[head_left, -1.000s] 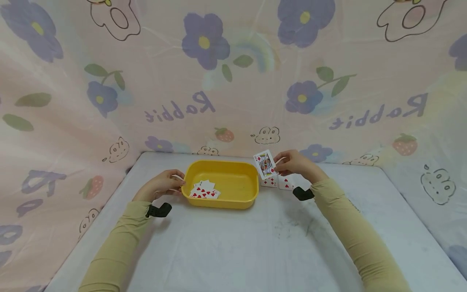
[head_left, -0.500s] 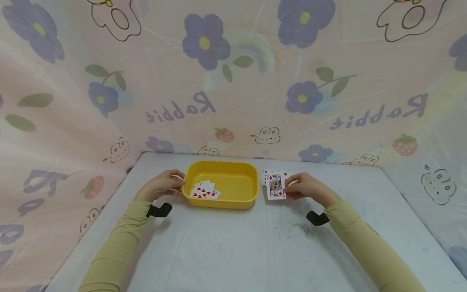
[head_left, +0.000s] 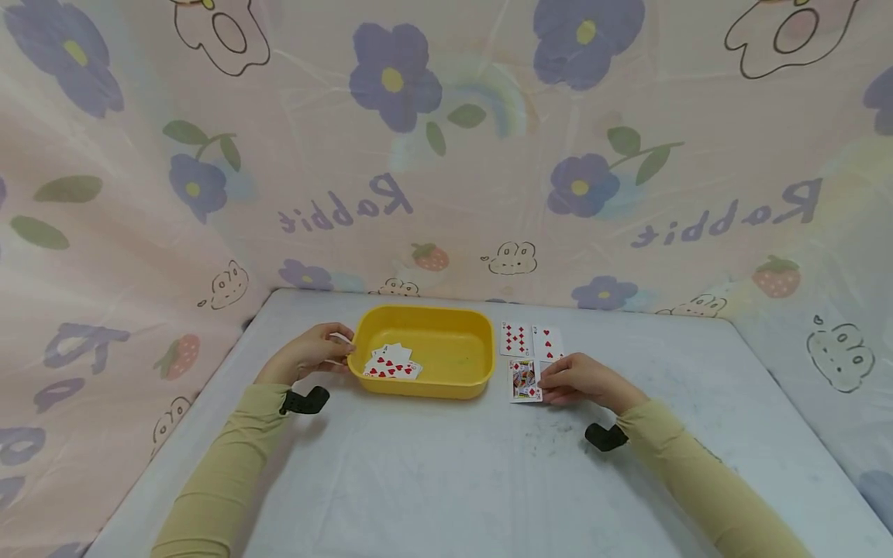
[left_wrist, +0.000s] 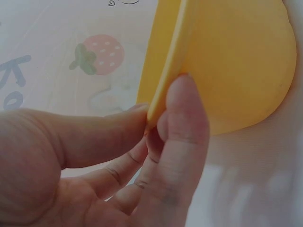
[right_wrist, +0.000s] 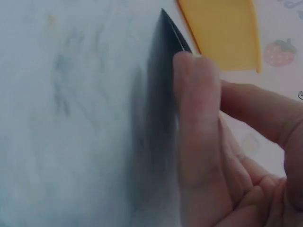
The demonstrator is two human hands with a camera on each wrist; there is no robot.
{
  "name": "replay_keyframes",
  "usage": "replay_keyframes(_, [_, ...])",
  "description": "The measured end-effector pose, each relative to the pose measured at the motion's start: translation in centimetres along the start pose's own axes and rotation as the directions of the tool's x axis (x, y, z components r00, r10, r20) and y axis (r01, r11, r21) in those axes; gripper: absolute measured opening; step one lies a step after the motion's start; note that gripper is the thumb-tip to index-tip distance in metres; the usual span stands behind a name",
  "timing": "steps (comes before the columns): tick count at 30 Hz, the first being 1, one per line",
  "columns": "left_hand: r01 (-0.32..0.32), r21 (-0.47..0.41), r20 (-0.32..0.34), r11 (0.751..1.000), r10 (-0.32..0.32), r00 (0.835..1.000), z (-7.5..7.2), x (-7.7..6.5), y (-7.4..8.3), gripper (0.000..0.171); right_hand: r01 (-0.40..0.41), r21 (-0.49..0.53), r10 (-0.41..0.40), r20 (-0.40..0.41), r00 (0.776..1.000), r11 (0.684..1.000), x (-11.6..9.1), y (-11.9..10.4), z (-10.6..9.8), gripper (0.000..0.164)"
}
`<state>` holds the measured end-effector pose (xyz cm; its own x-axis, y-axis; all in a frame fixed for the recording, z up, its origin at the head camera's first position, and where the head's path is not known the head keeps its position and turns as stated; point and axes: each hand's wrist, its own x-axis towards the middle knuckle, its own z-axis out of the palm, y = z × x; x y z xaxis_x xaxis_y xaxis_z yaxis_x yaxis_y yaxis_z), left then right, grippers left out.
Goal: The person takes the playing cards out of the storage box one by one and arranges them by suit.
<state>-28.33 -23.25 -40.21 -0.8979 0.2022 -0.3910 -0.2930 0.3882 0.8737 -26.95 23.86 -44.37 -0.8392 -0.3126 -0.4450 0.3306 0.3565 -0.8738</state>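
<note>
My left hand (head_left: 312,354) pinches the left rim of a yellow plastic basin (head_left: 446,390), and the left wrist view shows the thumb (left_wrist: 102,137) and a finger on either side of that rim. Several playing cards (head_left: 392,363) lie face up inside, at the basin's left end. To the right of the basin, my right hand (head_left: 582,381) pinches the right edge of a playing card (head_left: 525,380), a face card of diamonds. In the right wrist view this card (right_wrist: 165,52) appears nearly edge-on, close above the table with a shadow beside it.
Two more face-up cards lie beyond the held one: a many-pipped diamonds card (head_left: 516,339) and a hearts card (head_left: 548,342), partly covered by my hand. Dark smudges mark the white table (head_left: 432,480). A patterned cloth (head_left: 446,186) rises behind and at both sides.
From beside the basin's right rim, the right hand has brought the face card towards me and down, below the two lying cards, which now show. The left hand and basin stay put.
</note>
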Motion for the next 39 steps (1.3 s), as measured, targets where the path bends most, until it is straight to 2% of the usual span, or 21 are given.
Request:
replay_keyframes(12, [-0.005,-0.001,0.010,1.000,0.005,1.000,0.0,0.0,0.0,0.033,-0.028,-0.045,0.027,-0.011,1.000,0.999,0.5,0.1,1.1,0.016])
replay_keyframes(21, [-0.001,-0.011,0.006,1.000,0.001,1.000,0.0,0.0,-0.1,0.034,-0.018,-0.097,0.018,-0.001,1.000,0.995,0.4,0.0,1.0,0.017])
replay_keyframes(31, [0.002,-0.017,0.013,1.000,-0.002,1.000,-0.1,0.0,-0.2,0.034,-0.014,-0.138,0.011,-0.026,1.000,0.990,0.3,-0.3,1.0,0.016])
replay_keyframes(35, [-0.007,-0.013,0.016,1.000,0.007,1.000,-0.1,0.0,0.0,0.033,0.008,-0.172,-0.013,-0.024,1.000,0.985,0.3,-1.2,0.7,0.018])
replay_keyframes(39, [-0.005,-0.013,0.014,1.000,0.005,1.000,-0.1,0.1,-0.1,0.033,0.065,-0.181,-0.069,-0.016,0.997,0.981,0.4,-3.4,0.3,0.026])
